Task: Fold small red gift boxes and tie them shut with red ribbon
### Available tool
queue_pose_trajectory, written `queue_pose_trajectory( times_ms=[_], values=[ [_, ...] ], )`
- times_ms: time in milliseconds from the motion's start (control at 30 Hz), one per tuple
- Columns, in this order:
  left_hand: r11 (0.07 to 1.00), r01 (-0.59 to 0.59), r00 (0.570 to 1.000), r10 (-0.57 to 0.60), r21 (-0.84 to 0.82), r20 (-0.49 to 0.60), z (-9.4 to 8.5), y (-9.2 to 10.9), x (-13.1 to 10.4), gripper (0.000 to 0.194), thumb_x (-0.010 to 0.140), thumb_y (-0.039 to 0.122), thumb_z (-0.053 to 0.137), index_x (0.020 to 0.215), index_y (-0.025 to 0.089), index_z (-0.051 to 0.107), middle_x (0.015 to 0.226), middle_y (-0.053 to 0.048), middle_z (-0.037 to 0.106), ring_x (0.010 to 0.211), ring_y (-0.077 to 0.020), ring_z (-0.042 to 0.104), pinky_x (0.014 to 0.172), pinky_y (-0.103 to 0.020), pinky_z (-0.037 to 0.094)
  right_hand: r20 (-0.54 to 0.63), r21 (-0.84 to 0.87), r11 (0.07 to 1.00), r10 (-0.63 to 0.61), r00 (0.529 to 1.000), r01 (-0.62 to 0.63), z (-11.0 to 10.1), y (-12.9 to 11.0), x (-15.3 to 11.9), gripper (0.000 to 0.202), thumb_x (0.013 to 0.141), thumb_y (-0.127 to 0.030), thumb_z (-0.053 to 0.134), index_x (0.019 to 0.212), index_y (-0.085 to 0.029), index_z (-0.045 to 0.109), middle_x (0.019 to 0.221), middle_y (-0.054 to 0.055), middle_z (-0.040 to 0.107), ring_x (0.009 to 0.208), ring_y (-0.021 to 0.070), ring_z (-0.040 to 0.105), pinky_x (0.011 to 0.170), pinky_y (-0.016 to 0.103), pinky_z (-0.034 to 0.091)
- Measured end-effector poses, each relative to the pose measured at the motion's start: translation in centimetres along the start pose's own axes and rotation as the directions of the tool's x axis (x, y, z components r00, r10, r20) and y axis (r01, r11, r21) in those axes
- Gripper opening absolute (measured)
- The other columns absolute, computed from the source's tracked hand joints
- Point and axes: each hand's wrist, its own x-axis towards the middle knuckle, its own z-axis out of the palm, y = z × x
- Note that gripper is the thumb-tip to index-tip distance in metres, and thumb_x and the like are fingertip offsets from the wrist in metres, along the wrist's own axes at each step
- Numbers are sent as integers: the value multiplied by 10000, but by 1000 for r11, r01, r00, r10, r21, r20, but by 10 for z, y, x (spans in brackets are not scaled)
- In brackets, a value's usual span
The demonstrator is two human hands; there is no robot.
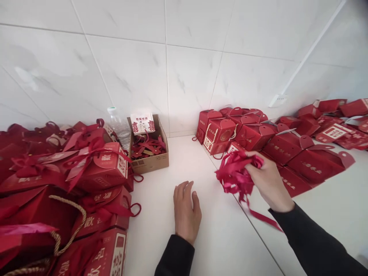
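Observation:
My right hand (266, 178) grips a tangled bundle of red ribbon (234, 172) above the white table (212, 237). One loose ribbon end trails down to the right, below my wrist. Palm down, my left hand (187, 212) rests on or just over the table with its fingers stretched out and the thumb apart; nothing is in it. Just behind the bundle, red gift boxes (220, 134) with gold print stand in rows. To the left of my left hand, red boxes tied with ribbon bows (97, 165) are piled up.
A small cardboard box (152, 163) holding red cut pieces and a printed card (142, 124) stands near the wall, beside a clear plastic bottle (120, 128). More red packages (335, 132) lie at the far right. A seam runs across the table, and a socket (278, 100) is on the tiled wall.

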Motion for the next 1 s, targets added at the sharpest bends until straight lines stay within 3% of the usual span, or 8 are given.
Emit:
queue_pose_trajectory(
  times_ms=[167, 267, 367, 467, 600, 767, 900, 1000],
  values=[
    [995, 93, 991, -95, -20, -95, -6, 3, 1, 318, 1063, 156, 418, 1343, 195, 563, 1255, -160, 669, 1209, -291, 640, 1001, -524, 572, -38, 117, 978, -170, 985, 174, 65, -52, 40, 300, 1052, -356, 623, 1297, -189, 668, 1239, 81, 721, 1102, 253, 706, 955, 466, 582],
    [991, 130, 982, -133, -34, -134, -6, 4, 1, 339, 1060, 141, 407, 1370, 197, 531, 1260, -168, 654, 1215, -295, 631, 999, -521, 564, 159, 82, 974, -221, 962, 210, 103, -52, 44, 324, 1029, -382, 690, 1285, -185, 676, 1284, 93, 704, 1084, 250, 711, 943, 481, 596],
    [988, 146, 978, -153, -53, -145, -6, 4, 3, 364, 1049, 115, 401, 1386, 193, 514, 1282, -174, 642, 1230, -300, 613, 1007, -520, 550, 322, 12, 972, -226, 919, 235, 121, -39, 36, 265, 1038, -360, 679, 1257, -211, 695, 1320, 95, 693, 1102, 242, 702, 957, 466, 596],
    [988, 137, 982, -144, -68, -124, -6, 6, 3, 391, 1025, 80, 418, 1391, 186, 508, 1290, -172, 632, 1228, -300, 596, 1009, -516, 544, 377, -58, 963, -222, 899, 262, 116, -35, 28, 261, 1041, -353, 672, 1267, -225, 697, 1382, 101, 667, 1181, 259, 673, 1015, 496, 566],
    [993, 89, 994, -95, -81, -61, -8, 9, 3, 469, 953, -1, 453, 1361, 212, 541, 1231, -130, 643, 1148, -280, 610, 976, -491, 551, 384, -122, 952, -216, 897, 282, 91, -52, 27, 288, 1034, -352, 680, 1285, -211, 691, 1396, 103, 660, 1253, 287, 642, 1079, 548, 512],
    [997, -4, 1000, 7, -80, 26, -12, 16, 3, 474, 903, -2, 489, 1312, 206, 608, 1146, -124, 665, 1055, -290, 646, 898, -473, 569, 467, -165, 963, -113, 877, 212, 77, -68, 31, 404, 1014, -348, 700, 1388, -208, 637, 1333, 107, 704, 1167, 280, 697, 1037, 544, 541],
    [991, -98, 985, 110, -95, 133, -15, 20, 1, 440, 862, 40, 533, 1248, 215, 651, 940, -76, 723, 831, -274, 674, 747, -429, 584, 643, -147, 976, -27, 766, 158, 71, -68, 25, 462, 889, -352, 783, 1323, -217, 705, 1281, 122, 761, 1124, 304, 740, 986, 482, 588],
    [988, -115, 978, 130, -104, 162, -14, 20, 1, 555, 845, 42, 545, 1364, 232, 596, 1077, -85, 764, 933, -289, 708, 802, -435, 598, 746, -92, 986, -27, 665, 143, 62, -68, 20, 478, 815, -383, 770, 1272, -242, 757, 1218, 96, 804, 1097, 315, 765, 922, 411, 623]
  ],
)
